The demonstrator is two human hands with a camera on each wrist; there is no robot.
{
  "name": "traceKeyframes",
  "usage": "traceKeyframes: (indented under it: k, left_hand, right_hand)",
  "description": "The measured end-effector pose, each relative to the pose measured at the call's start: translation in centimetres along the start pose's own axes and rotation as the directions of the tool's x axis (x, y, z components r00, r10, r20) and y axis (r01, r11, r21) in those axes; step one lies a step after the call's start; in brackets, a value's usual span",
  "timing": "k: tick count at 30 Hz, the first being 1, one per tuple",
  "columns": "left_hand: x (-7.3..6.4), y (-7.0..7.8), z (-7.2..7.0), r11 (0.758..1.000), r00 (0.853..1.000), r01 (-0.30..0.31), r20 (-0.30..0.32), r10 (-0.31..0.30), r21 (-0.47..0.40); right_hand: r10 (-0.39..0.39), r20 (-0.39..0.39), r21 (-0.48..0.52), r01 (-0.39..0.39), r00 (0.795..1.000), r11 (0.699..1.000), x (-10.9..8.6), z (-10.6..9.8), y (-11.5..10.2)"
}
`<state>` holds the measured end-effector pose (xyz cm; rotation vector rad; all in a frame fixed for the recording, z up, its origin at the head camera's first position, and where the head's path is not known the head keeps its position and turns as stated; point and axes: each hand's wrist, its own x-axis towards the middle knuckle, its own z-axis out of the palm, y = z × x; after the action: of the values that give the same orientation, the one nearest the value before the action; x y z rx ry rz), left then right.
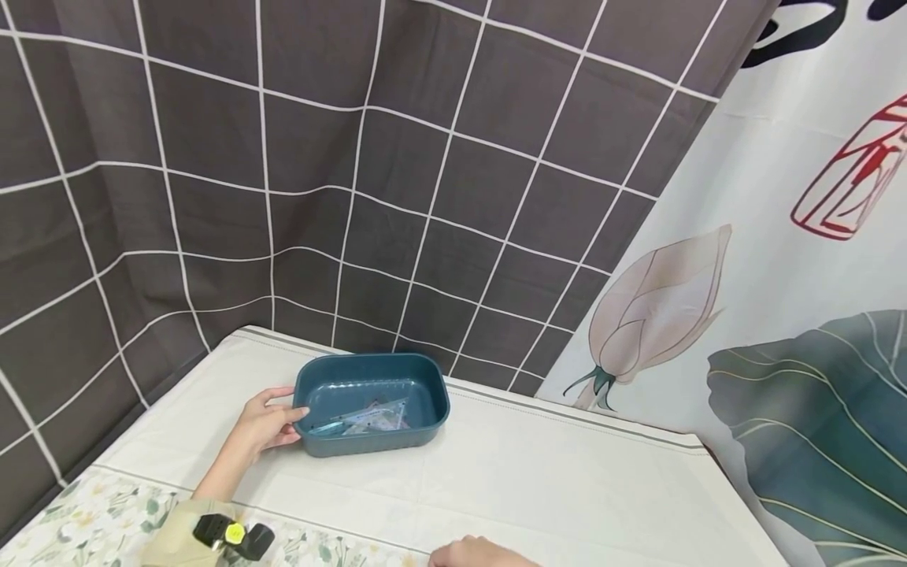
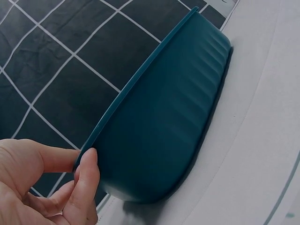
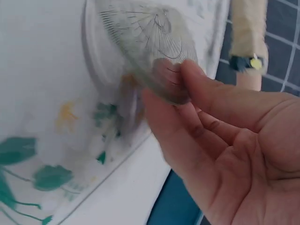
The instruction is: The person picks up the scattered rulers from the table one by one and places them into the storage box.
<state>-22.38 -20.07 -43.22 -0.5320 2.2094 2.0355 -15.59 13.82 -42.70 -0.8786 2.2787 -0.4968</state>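
Note:
My left hand point(image 1: 265, 421) grips the left end of a dark teal plastic basin point(image 1: 375, 449), its thumb over the rim and fingers outside. In the left wrist view, thumb and fingertips point(image 2: 89, 159) pinch that rim. Inside the basin lie clear plastic pieces point(image 1: 375, 417), overlapping each other at the front. My right hand point(image 3: 220, 136) pinches a clear protractor point(image 3: 150, 37) with fine black radiating lines between thumb and fingers. In the head view only the top of the right hand point(image 1: 482, 554) shows at the bottom edge, and the protractor is out of sight.
The basin stands on a white cloth point(image 1: 567, 472) near the table's back edge. A floral cloth point(image 1: 92, 512) runs along the front. A curved clear edge point(image 3: 89, 51) shows behind the protractor. Dark checked curtain point(image 1: 312, 220) hangs behind; a patterned white one point(image 1: 765, 283) is at right.

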Motion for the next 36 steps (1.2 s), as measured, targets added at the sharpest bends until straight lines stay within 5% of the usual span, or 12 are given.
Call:
traceKeyframes:
  k: [5, 11, 20, 27, 36]
  left_hand:
    - [0.0, 0.0, 0.0, 1.0, 1.0, 0.006, -0.001, -0.006, -0.001]
    - [0.0, 0.0, 0.1, 1.0, 1.0, 0.008, 0.002, -0.008, -0.01]
    - [0.1, -0.1, 0.1, 1.0, 1.0, 0.002, 0.009, -0.002, -0.015]
    - [0.2, -0.4, 0.1, 1.0, 1.0, 0.002, 0.008, -0.002, -0.008]
    - [0.1, -0.5, 0.0, 1.0, 1.0, 0.009, 0.007, -0.009, -0.009]
  right_hand:
    - [-0.082, -0.013, 0.333, 0.082, 0.997, 0.939, 0.7, -2.3, -0.2]
    - [-0.123, -0.145, 0.497, 0.18, 0.982, 0.849, 2.8, -4.2, -0.5]
    - [-0.027, -0.346, 0.508, 0.211, 0.938, 0.835, 6.4, -7.9, -1.4]
    - [0.076, -0.464, 0.565, 0.228, 0.883, 0.793, 9.7, -10.4, -1.1]
    - [0.155, -0.581, 0.564, 0.258, 0.799, 0.785, 13.5, -11.2, -0.2]
